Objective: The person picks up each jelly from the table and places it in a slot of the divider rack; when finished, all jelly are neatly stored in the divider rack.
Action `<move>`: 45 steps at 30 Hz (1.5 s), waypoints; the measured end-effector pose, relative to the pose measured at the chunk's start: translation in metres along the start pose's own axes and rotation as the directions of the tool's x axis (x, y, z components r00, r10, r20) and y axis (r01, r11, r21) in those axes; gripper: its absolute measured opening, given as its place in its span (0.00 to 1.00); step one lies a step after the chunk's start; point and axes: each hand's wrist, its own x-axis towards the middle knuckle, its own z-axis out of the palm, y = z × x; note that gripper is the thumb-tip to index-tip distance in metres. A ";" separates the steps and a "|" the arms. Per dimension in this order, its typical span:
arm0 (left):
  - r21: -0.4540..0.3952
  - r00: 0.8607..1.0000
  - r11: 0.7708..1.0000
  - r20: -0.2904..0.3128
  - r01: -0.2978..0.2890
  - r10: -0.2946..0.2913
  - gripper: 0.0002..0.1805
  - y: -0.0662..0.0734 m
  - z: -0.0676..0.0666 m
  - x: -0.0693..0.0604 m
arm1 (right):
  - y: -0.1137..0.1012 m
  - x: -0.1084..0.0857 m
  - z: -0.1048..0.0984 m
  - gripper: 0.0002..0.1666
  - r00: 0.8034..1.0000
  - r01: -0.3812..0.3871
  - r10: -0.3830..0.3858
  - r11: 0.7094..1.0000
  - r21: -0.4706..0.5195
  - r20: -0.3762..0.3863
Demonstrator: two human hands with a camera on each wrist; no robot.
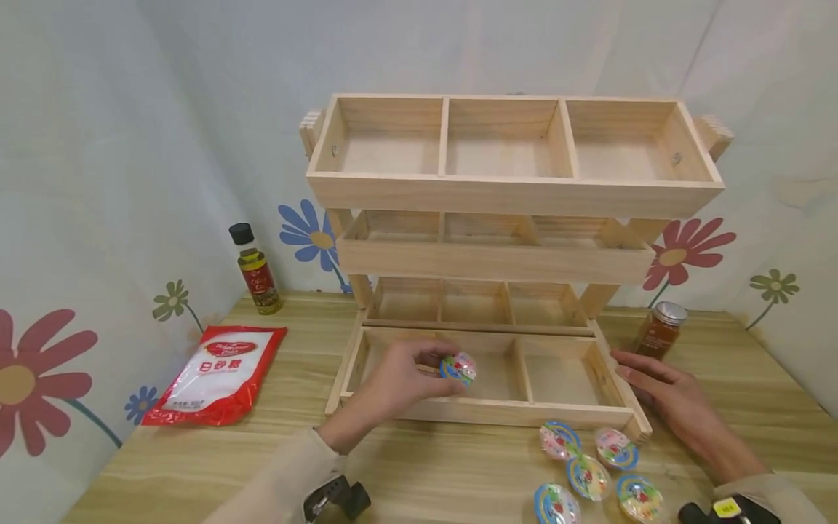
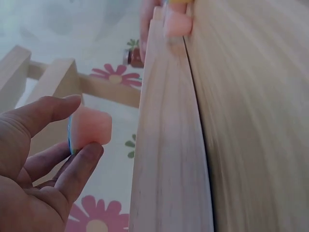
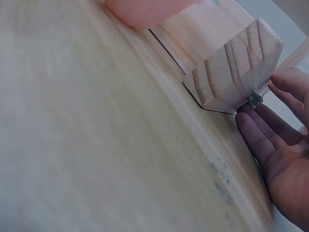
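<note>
A small jelly cup with a pink and blue lid is pinched between the thumb and fingers of my left hand, above the lowest tier of the wooden rack. The left wrist view shows the cup's pink body held at the fingertips of the left hand. My right hand rests beside the rack's lower right side. In the right wrist view, the fingers of the right hand lie against the end of the wooden frame, near a metal wing nut.
Several jelly cups lie on the table before the rack's right part. A red and white bag and an oil bottle are at left. Behind my right hand stands a spice jar.
</note>
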 end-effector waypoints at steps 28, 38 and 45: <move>0.127 0.976 0.984 -0.194 0.125 -0.099 0.23 -0.040 -0.030 0.023 | 0.000 -0.001 0.004 0.17 0.999 0.006 -0.006 1.000 -0.024 -0.035; 0.193 0.977 0.974 -0.198 0.117 -0.078 0.21 -0.050 -0.030 0.029 | 0.000 -0.001 0.002 0.17 0.999 0.014 -0.013 1.000 0.017 -0.030; 0.190 0.974 0.971 -0.199 0.147 -0.109 0.20 -0.056 -0.028 0.032 | 0.000 -0.001 0.003 0.17 0.999 0.007 -0.007 1.000 0.003 -0.033</move>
